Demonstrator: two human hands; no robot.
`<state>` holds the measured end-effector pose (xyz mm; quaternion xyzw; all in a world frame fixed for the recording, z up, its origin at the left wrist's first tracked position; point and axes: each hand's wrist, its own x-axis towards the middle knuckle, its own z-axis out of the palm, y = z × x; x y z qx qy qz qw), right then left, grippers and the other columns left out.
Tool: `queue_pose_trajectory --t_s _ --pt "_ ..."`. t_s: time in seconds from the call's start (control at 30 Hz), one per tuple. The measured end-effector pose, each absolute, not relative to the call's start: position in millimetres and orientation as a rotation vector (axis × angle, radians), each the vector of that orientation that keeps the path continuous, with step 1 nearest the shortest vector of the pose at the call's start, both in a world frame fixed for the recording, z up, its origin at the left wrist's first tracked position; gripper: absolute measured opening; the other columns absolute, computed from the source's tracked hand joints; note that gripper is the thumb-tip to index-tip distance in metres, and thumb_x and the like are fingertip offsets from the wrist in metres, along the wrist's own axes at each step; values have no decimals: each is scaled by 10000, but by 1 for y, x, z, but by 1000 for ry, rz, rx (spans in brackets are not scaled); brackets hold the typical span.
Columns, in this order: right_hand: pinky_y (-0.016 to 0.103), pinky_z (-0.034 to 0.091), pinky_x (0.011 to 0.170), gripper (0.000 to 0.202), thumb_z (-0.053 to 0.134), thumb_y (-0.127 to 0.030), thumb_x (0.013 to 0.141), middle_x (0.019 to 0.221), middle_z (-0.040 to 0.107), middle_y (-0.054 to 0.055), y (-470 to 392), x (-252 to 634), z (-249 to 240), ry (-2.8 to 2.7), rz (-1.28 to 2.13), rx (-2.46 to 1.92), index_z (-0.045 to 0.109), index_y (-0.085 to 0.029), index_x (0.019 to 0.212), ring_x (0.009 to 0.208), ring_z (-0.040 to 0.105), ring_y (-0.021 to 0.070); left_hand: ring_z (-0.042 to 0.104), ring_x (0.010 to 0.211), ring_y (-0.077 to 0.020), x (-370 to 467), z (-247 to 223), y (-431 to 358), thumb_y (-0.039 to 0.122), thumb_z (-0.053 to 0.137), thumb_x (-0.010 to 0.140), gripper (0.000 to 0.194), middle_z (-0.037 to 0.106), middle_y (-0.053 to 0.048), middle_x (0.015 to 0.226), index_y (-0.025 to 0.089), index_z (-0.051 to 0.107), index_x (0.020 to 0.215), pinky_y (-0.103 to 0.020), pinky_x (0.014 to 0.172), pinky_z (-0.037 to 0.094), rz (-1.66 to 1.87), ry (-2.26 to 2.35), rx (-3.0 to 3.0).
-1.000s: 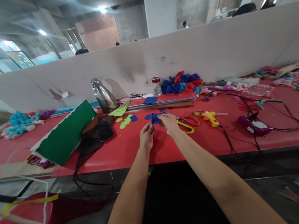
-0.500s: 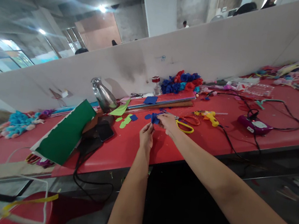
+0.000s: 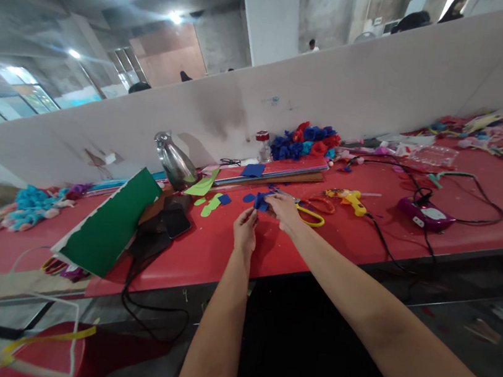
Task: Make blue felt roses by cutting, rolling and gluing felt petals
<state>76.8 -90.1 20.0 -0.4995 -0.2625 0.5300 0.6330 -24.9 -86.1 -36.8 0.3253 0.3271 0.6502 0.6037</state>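
A small blue flower (image 3: 260,201), made of thin petal-like pieces, is held over the red table between both hands. My left hand (image 3: 246,228) is closed in a pinch at its lower end, fingertips pointing up. From the right, my right hand (image 3: 282,210) has its fingers closed on the petals. Just beyond, a loose blue disc (image 3: 249,198) lies on the table. Scissors with yellow handles (image 3: 310,215) rest right behind my right hand, partly covered by it. Light green cut pieces (image 3: 211,206) and a blue square (image 3: 224,199) lie to the left.
A yellow glue gun (image 3: 352,201) lies right, its cord running to a purple power box (image 3: 425,214). Blue and red flowers (image 3: 305,141) are heaped by the white partition. A steel jug (image 3: 175,162), green board (image 3: 108,224) and dark phone (image 3: 176,223) stand or lie left.
Both hands stay on the blue flower, with only slight finger movement. The view has shifted a little; nothing is taken up or let go.
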Motion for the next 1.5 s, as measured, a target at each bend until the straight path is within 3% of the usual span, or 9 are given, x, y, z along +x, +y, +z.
queue_pose_trajectory --t_s 0.23,0.47,0.9,1.27,1.5 --pt "214 459 542 37 514 -181 747 527 616 -26 -100 84 14 -510 1309 -1140 546 -195 734 524 596 112 484 523 -28 -24 -36 -87 265 829 498 300 612 41 620 154 688 738 -191 578 386 1516 767 780" --pt "200 450 545 171 538 -48 603 596 652 -21 -109 83 7 -573 1480 -1069 554 -193 691 541 610 105 496 519 -39 -25 -37 -87 270 820 514 297 638 24 634 147 689 751 -200 570 389 1509 753 836" --pt "196 407 543 208 529 -37 499 541 567 -63 -112 88 5 -675 1491 -1040 549 -190 638 522 530 84 481 533 -56 -23 -38 -89 267 788 565 248 608 31 591 151 719 773 -214 590 384 1612 859 936" --pt "202 381 573 154 556 -114 510 538 555 -67 -110 92 10 -707 1437 -1011 563 -200 638 579 517 96 475 529 -64 -22 -35 -92 256 747 614 181 591 31 583 164 727 769 -218 592 386 1654 893 1039" --pt "222 391 611 294 463 -87 488 612 626 -54 -108 107 16 -735 1444 -989 616 -212 705 634 548 118 476 551 -70 -21 -32 -97 243 759 601 139 580 24 618 170 715 711 -225 601 386 1563 830 1139"
